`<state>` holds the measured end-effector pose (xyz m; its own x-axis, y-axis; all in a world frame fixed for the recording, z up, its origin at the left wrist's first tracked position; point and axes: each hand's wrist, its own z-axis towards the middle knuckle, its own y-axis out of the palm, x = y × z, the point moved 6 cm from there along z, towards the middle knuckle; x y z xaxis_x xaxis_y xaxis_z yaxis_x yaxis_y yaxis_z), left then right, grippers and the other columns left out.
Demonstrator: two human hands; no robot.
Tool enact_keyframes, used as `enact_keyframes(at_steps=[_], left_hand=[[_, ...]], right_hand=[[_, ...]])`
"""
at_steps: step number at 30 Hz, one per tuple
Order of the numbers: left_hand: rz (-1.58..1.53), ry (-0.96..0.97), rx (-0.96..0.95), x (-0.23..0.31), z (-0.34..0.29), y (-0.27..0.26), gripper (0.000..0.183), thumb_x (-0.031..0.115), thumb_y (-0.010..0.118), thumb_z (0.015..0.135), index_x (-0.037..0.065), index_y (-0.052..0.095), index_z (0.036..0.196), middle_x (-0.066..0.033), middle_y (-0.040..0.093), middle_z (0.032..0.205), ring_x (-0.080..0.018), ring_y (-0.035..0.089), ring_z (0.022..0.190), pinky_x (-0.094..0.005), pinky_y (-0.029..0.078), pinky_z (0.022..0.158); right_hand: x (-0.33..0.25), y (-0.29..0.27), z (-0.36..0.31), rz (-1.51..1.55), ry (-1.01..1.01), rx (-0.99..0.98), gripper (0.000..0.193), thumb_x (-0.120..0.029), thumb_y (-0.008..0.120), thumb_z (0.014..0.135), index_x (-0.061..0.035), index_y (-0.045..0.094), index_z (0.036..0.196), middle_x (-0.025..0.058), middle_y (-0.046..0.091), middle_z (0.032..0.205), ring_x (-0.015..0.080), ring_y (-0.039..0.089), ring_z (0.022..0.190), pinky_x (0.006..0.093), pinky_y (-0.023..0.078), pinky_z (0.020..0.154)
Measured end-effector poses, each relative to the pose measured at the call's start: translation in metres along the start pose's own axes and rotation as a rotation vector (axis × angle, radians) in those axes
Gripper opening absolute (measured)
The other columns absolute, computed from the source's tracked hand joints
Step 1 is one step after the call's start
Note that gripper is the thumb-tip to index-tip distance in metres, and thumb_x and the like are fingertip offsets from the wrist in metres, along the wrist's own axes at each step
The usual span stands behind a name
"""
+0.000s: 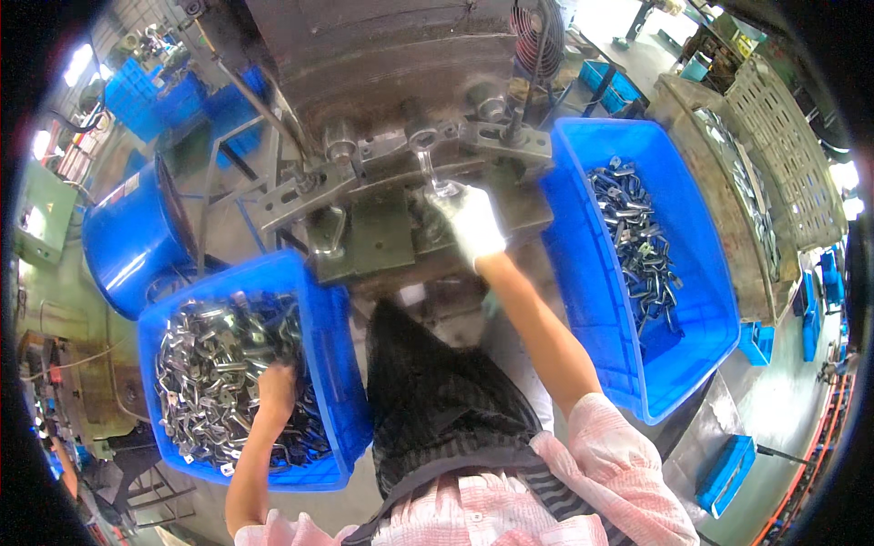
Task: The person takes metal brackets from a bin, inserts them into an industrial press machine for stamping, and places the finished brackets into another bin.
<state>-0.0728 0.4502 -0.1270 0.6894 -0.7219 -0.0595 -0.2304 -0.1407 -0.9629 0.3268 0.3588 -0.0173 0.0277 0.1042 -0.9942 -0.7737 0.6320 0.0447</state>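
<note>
My right hand [472, 223], in a white glove, is closed on a shiny slim metal piece [428, 168] at the front of the press die. Its far end meets a ring-shaped part, and I cannot tell whether the ring belongs to it. My left hand [277, 387] reaches into the left blue bin [330, 364], among a heap of small bent metal parts [205, 387]. Its fingers are smeared by motion and partly hidden by the parts. Below my right hand lies the dark steel die block [373, 241], bolted down with clamp bars [305, 196].
A second blue bin [696, 282] on the right holds fewer bent metal parts [637, 241]. The large press body [382, 64] rises ahead. A blue drum [137, 237] stands at the left. Beyond the right bin is a wooden crate [769, 246] with flat metal pieces.
</note>
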Motion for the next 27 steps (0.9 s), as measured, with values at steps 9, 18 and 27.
enact_keyframes(at_steps=[9,18,27], left_hand=[[-0.393,-0.050,0.315,0.015,-0.017,-0.096,0.012,0.008,0.061,0.074,0.001,0.059,0.084,-0.0140,0.060,0.067,-0.0272,0.058,0.059,-0.0368,0.044,0.055],[-1.396,-0.082,0.187,0.073,-0.024,-0.168,0.018,0.007,0.053,0.086,0.000,0.056,0.102,-0.0073,0.058,0.067,-0.0111,0.053,0.048,-0.0217,0.042,0.042],[0.114,0.492,0.402,0.165,-0.010,-0.212,0.028,0.007,0.055,0.067,0.001,0.055,0.094,-0.0078,0.056,0.082,-0.0180,0.058,0.068,-0.0270,0.049,0.051]], right_hand=[[0.008,-0.007,0.003,0.040,0.077,0.012,0.018,-0.012,0.064,0.081,0.0022,0.064,0.091,0.0056,0.063,0.074,0.0097,0.055,0.050,0.0235,0.043,0.046],[-0.061,-0.071,-0.033,-0.523,-0.335,0.109,0.022,-0.014,0.065,0.078,0.0054,0.062,0.088,0.0081,0.067,0.085,0.0125,0.063,0.075,0.0234,0.048,0.070],[-0.088,-0.123,-0.088,-0.755,-0.304,0.219,0.037,-0.003,0.068,0.071,-0.0067,0.060,0.107,0.0105,0.063,0.102,0.0190,0.060,0.093,0.0297,0.047,0.082]])
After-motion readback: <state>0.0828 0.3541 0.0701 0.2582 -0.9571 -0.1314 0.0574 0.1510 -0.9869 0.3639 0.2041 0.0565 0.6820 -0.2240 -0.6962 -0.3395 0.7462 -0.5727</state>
